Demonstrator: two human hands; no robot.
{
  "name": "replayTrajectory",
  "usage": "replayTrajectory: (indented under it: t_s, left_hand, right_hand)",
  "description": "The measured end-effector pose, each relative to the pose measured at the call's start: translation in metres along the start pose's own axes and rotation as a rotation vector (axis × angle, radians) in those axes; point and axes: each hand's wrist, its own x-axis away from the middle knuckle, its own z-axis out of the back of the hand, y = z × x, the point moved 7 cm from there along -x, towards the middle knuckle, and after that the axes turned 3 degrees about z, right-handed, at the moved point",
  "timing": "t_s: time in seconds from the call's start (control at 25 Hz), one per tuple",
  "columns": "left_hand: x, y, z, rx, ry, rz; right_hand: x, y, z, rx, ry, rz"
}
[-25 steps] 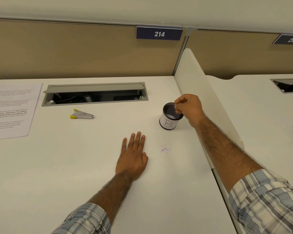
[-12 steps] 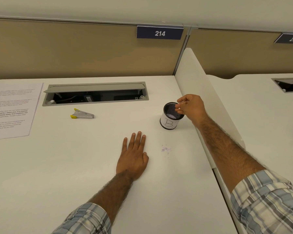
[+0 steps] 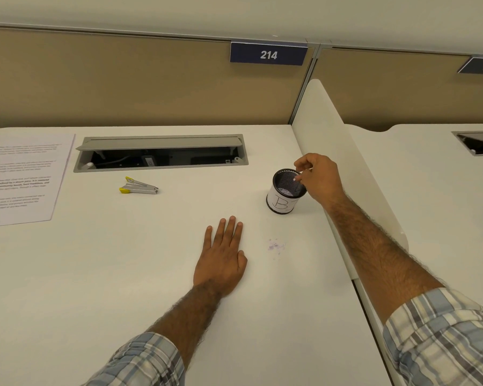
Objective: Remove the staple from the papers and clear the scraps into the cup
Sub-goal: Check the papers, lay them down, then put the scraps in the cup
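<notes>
A black mesh cup (image 3: 283,200) with a white label marked "B" stands on the white desk (image 3: 123,274) at the right. My right hand (image 3: 319,178) hovers over the cup's right rim, its index finger lifted away from the thumb, and I see nothing held between them. Pale scraps lie inside the cup. My left hand (image 3: 223,257) rests flat, palm down, on the desk's middle. A small patch of purple-white scraps (image 3: 276,245) lies just right of it. The printed papers (image 3: 20,179) lie at the far left. A yellow-tipped metal staple remover (image 3: 138,186) lies between the papers and the cup.
An open grey cable tray (image 3: 162,153) is set into the desk behind the staple remover. A white curved divider (image 3: 335,129) runs along the desk's right edge, close behind the cup. A tan partition with sign "214" (image 3: 268,54) closes the back.
My right hand has stayed over the cup, and its pinched fingers have loosened and parted. My left hand has not moved.
</notes>
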Motion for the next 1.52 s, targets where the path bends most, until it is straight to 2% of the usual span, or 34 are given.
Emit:
replayTrajectory:
  t_s: [0.24, 0.4, 0.48, 0.56, 0.68, 0.92, 1.24, 1.4, 1.52]
  left_hand:
    - [0.0, 0.0, -0.001, 0.002, -0.004, 0.002]
    - [0.0, -0.001, -0.002, 0.003, 0.0, -0.001]
    - [0.0, 0.0, -0.002, -0.001, -0.01, -0.002]
    - [-0.001, 0.0, -0.001, 0.004, -0.004, -0.002]
    - [-0.001, 0.0, -0.002, -0.009, -0.008, -0.002]
    - [-0.001, -0.001, -0.003, -0.018, 0.002, 0.002]
    - [-0.001, 0.0, -0.002, -0.016, -0.013, -0.006]
    - [0.0, -0.001, -0.001, -0.004, -0.001, -0.002]
    - [0.0, -0.001, -0.001, -0.011, -0.009, -0.003]
  right_hand:
    - [0.0, -0.005, -0.002, 0.128, 0.016, 0.084]
    - [0.026, -0.021, 0.01, 0.153, 0.172, 0.195]
    - [0.064, -0.018, -0.002, 0.149, 0.194, 0.257]
    - [0.104, -0.007, -0.036, 0.263, 0.056, 0.27]
    - [0.136, 0.024, -0.087, 0.593, -0.222, 0.236]
    - [0.123, 0.03, -0.111, 0.786, -0.273, 0.278]
    - [0.127, 0.039, -0.107, 0.795, -0.301, 0.328]
    - [0.16, 0.056, -0.092, 0.679, -0.251, 0.358]
    - [0.175, 0.074, -0.08, 0.539, -0.192, 0.265]
